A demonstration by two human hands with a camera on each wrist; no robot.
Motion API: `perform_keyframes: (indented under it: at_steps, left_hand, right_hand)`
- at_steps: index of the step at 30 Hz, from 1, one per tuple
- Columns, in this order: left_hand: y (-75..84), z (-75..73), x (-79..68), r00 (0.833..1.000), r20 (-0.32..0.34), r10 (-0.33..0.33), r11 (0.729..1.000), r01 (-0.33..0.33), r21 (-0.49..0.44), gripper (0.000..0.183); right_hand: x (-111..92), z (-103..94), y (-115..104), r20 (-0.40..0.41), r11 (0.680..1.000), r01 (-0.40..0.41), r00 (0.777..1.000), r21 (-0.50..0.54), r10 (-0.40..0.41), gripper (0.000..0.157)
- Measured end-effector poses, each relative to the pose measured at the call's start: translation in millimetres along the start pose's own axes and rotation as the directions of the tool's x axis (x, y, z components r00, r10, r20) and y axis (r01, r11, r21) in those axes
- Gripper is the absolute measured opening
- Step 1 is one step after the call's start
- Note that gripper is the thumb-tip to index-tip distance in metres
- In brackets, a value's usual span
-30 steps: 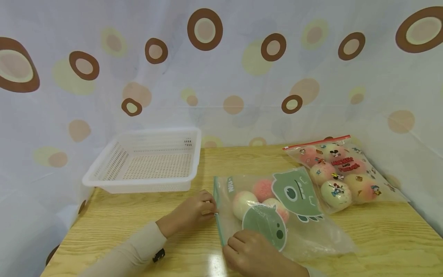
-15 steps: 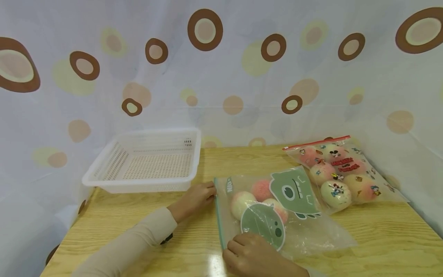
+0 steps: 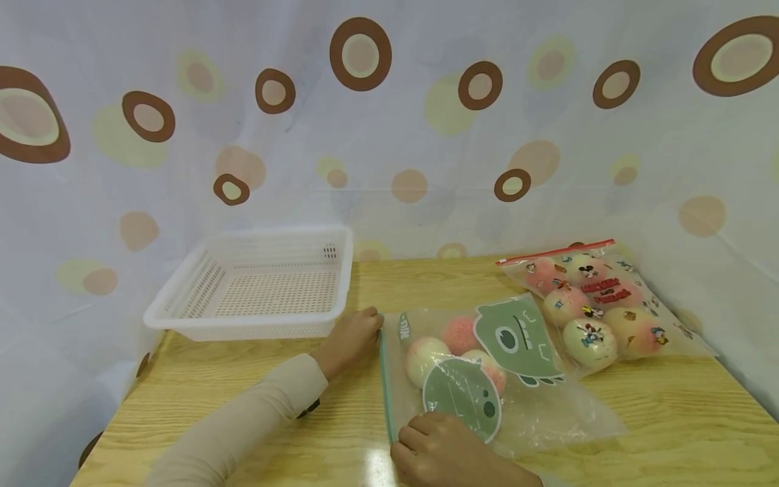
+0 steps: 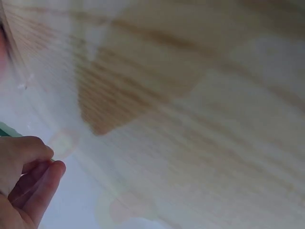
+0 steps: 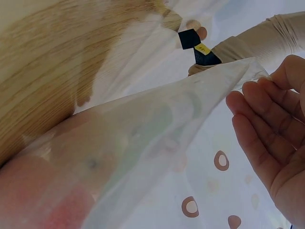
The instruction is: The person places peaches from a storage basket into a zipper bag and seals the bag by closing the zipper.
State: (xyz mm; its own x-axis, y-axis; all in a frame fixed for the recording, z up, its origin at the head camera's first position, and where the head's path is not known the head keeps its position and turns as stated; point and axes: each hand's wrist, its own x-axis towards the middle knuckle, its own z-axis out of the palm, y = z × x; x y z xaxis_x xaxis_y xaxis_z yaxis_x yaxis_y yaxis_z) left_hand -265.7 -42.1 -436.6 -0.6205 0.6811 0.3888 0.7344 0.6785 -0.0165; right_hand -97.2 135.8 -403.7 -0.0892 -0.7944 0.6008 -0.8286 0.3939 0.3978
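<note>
A clear zip bag printed with green monsters lies on the table, its green zip edge facing left. Several round pink-and-cream fruits that look like peaches show inside. At the far end of the zip, my left hand pinches the edge; in the left wrist view its thumb and fingertips meet. My right hand holds the near corner of the bag, which the right wrist view shows pinched between thumb and finger, with the other fingers extended. The zip slider is hidden.
Back left stands a white perforated plastic basket. A second bag, with a red zip and cartoon prints, lies back right with several similar fruits inside. Behind the wooden table hangs a dotted curtain.
My left hand has travelled away from me along the zip edge, from about its middle to the far corner. My right hand stays at the near corner, and the bag has barely shifted.
</note>
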Motion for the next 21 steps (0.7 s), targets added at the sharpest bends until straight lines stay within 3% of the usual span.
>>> perform_keyframes:
  at_steps: [9,15,18,21]
  left_hand:
    - [-2.6,6.5,15.3,0.998,0.032,-0.061,0.998,0.060,0.034,0.007]
    - [-1.0,7.8,15.6,0.990,0.074,-0.119,0.993,0.120,-0.006,0.004]
    - [3.0,3.0,9.7,0.982,0.071,-0.173,0.982,0.178,-0.067,0.008]
    - [9.7,-6.1,-1.1,0.966,0.105,-0.237,0.943,0.255,-0.214,0.013]
  right_hand:
    - [-0.7,0.3,-0.6,0.023,1.000,-0.003,1.000,0.025,0.003,0.043]
    - [0.3,-0.8,-1.7,0.116,0.989,-0.083,0.991,0.123,0.069,0.019]
    - [-3.6,-7.9,0.9,0.203,0.963,-0.193,0.967,0.191,0.153,0.012]
    - [-15.1,-20.6,11.6,0.276,0.925,-0.332,0.921,0.187,0.274,0.011]
